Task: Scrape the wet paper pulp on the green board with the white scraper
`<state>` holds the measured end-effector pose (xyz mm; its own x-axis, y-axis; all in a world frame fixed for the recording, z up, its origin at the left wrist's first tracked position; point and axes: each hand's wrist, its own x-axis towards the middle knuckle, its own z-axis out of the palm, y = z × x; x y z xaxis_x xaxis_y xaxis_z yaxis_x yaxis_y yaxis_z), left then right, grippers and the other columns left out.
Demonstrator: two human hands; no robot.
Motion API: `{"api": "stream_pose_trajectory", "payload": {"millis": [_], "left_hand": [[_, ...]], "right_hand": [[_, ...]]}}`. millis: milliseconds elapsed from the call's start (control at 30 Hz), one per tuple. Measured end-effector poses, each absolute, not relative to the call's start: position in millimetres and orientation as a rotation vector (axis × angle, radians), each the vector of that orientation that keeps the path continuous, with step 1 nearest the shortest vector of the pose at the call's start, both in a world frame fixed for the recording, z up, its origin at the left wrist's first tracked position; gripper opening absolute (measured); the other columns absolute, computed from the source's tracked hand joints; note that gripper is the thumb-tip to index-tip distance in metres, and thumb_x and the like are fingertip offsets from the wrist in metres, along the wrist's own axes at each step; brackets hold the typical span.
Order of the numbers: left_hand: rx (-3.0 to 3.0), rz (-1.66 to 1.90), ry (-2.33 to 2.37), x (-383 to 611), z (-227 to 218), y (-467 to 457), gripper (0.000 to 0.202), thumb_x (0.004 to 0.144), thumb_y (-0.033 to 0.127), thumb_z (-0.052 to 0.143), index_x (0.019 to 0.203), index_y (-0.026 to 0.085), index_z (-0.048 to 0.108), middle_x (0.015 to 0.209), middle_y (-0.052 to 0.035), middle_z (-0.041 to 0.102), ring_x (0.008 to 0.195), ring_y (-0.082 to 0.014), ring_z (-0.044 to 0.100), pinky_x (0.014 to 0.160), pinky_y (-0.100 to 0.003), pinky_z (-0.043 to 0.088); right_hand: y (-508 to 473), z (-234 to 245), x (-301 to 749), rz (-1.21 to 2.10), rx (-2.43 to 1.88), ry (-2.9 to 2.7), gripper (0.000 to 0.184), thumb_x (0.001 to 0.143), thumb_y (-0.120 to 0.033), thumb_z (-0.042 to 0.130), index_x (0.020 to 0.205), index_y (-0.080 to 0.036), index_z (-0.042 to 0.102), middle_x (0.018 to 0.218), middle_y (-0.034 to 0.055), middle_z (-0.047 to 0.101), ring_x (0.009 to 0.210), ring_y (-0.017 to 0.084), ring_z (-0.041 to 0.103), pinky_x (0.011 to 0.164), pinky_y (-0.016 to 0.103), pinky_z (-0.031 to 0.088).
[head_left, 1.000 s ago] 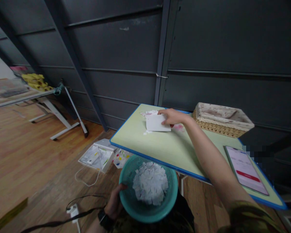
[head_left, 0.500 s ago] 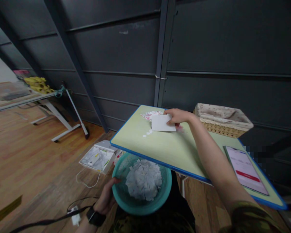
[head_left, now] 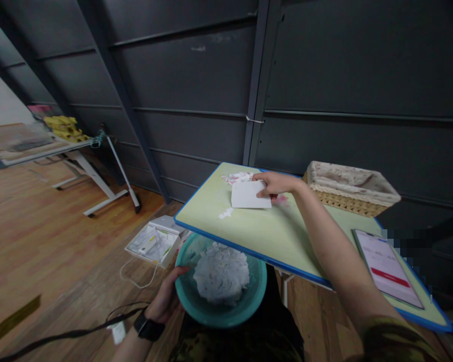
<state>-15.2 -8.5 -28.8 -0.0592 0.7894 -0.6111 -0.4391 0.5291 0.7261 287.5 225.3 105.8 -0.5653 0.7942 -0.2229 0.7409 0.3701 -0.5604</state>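
My right hand point(head_left: 270, 185) pinches a white card point(head_left: 249, 195) low over the pale green tabletop point(head_left: 279, 236). Small white paper scraps point(head_left: 225, 213) lie just in front of the card's left corner. Behind the card is a heap of white and pink paper bits point(head_left: 237, 177). My left hand point(head_left: 169, 291), with a black watch at the wrist, grips the rim of a teal plastic basket point(head_left: 259, 291) over my lap, below the table's near edge. A pile of white shredded paper point(head_left: 222, 274) fills the basket's middle.
A lined wicker basket point(head_left: 349, 193) stands at the table's back right, with a phone point(head_left: 390, 271) nearer me. On the floor to the left are an open white box point(head_left: 151, 244), cables and a white plug point(head_left: 118, 332). Another table point(head_left: 41, 152) stands farther left; a dark panelled wall point(head_left: 189, 75) is behind.
The card has moved slightly left and toward me, and the paper scraps in front of it are bunched closer together. My left hand keeps its grip on the teal basket.
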Motion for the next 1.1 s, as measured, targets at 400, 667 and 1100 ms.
{"api": "stream_pose_trajectory", "payload": {"millis": [400, 667, 1100], "left_hand": [[0.357, 1.07, 1.265, -16, -20, -7, 0.032, 0.078, 0.022, 0.062, 0.105, 0.008, 0.069, 0.083, -0.0103, 0.082, 0.082, -0.0266, 0.076, 0.081, -0.036, 0.058], [0.351, 1.078, 1.31, -21, -14, -5, 0.021, 0.077, 0.022, 0.062, 0.092, 0.013, 0.072, 0.082, -0.0087, 0.082, 0.085, -0.0263, 0.075, 0.079, -0.034, 0.057], [0.324, 1.099, 1.323, -23, -10, -6, 0.01, 0.076, 0.019, 0.062, 0.077, 0.015, 0.071, 0.063, -0.0038, 0.077, 0.056, -0.018, 0.07, 0.062, -0.029, 0.057]], "right_hand": [[214, 96, 262, 1.256, -1.244, -2.57, 0.036, 0.072, -0.018, 0.067, 0.105, -0.017, 0.052, 0.097, 0.0055, 0.061, 0.068, 0.016, 0.065, 0.044, 0.024, 0.055], [203, 92, 244, 1.352, -1.094, -2.63, 0.03, 0.071, -0.02, 0.068, 0.097, -0.017, 0.052, 0.086, 0.0015, 0.059, 0.065, 0.015, 0.064, 0.044, 0.023, 0.054], [203, 96, 246, 1.374, -1.008, -2.552, 0.032, 0.073, -0.026, 0.07, 0.098, -0.018, 0.052, 0.09, 0.0024, 0.061, 0.067, 0.016, 0.065, 0.049, 0.025, 0.054]]}}
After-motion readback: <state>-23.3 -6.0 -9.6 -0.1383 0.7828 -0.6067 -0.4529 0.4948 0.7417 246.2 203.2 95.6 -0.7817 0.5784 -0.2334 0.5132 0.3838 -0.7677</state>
